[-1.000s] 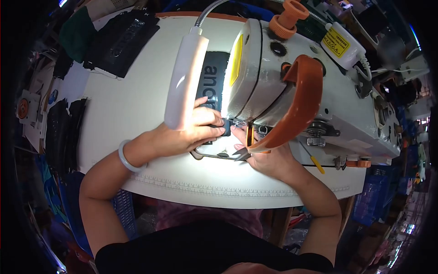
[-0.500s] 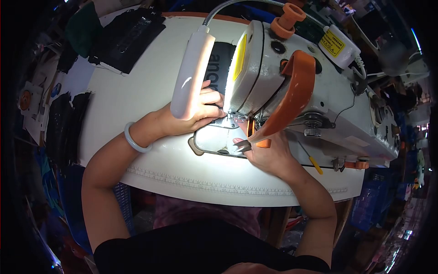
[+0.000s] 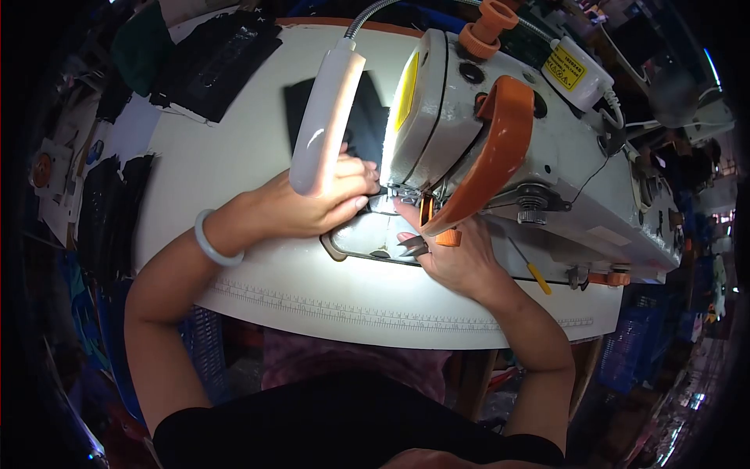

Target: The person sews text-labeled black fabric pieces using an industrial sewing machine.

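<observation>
A piece of black fabric lies on the sewing machine bed, partly behind the lamp and the machine head. My left hand has its fingers bent together at the fabric's near edge, just left of the needle area. A pale bangle circles that wrist. My right hand is curled on the other side of the needle, below the orange lever. Dark metal blades of thread snips stick out from its palm. The index finger reaches toward the presser foot of the sewing machine.
A lit lamp hangs over my left hand. Dark fabric pieces lie at the far left, with more black cloth at the table's left edge. A yellow-handled tool rests beside the machine. A ruler scale runs along the front edge.
The black fabric has shifted and turned; its printed letters no longer show, and it now extends left behind the lamp. My left hand has moved slightly left. My right hand stays about in place.
</observation>
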### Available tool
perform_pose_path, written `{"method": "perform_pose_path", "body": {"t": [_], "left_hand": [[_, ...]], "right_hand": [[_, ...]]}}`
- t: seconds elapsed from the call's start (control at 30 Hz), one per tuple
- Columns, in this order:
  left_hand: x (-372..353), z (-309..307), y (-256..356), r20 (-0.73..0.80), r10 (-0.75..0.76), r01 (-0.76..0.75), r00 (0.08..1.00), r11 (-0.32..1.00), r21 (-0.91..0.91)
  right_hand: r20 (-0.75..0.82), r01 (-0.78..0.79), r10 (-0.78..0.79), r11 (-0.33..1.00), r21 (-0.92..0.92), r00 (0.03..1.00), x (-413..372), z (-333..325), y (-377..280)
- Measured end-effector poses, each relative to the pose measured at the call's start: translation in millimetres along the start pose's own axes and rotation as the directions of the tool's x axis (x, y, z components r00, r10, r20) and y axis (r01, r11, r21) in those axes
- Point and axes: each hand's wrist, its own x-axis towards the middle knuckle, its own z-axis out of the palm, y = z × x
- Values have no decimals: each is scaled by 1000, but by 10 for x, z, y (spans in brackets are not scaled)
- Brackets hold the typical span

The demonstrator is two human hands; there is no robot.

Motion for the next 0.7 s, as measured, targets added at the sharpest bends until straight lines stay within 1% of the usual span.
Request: {"method": "perform_pose_path", "body": {"t": [0.03, 0.13, 0.17, 0.27, 0.43, 0.53, 0.57, 0.67, 0.7], "left_hand": [[-10, -17, 30, 16, -3, 3, 1000, 1000, -2], [-86, -17, 263, 127, -50, 44, 991, 998, 52], [-102, 8, 286, 132, -50, 43, 990, 998, 53], [-134, 114, 304, 21, -67, 66, 998, 997, 44], [-99, 64, 228, 66, -52, 51, 996, 999, 15], [-83, 88, 308, 23, -66, 62, 998, 989, 133], [-99, 90, 322, 28, -63, 59, 998, 990, 130], [-197, 78, 348, -14, 29, -29, 999, 999, -14], [-217, 81, 355, -8, 29, -29, 1000, 999, -16]], "right_hand": [[-3, -2, 2, 1000, 3, 1000, -1, 6, 8], [13, -16, 15, 990, 142, 1000, -22, 35, 44], [11, -17, 16, 989, 146, 1000, -22, 33, 43], [28, 2, -5, 996, 86, 1000, -10, -35, 30], [34, -57, 53, 986, 156, 998, 1, -32, 11], [-81, 57, -53, 997, 52, 995, -31, 10, 18], [-81, 51, -46, 997, 54, 996, -54, 6, 17], [-157, 208, -204, 978, 8, 966, -118, -33, 14], [-159, 204, -200, 979, 12, 967, -120, -30, 4]]}}
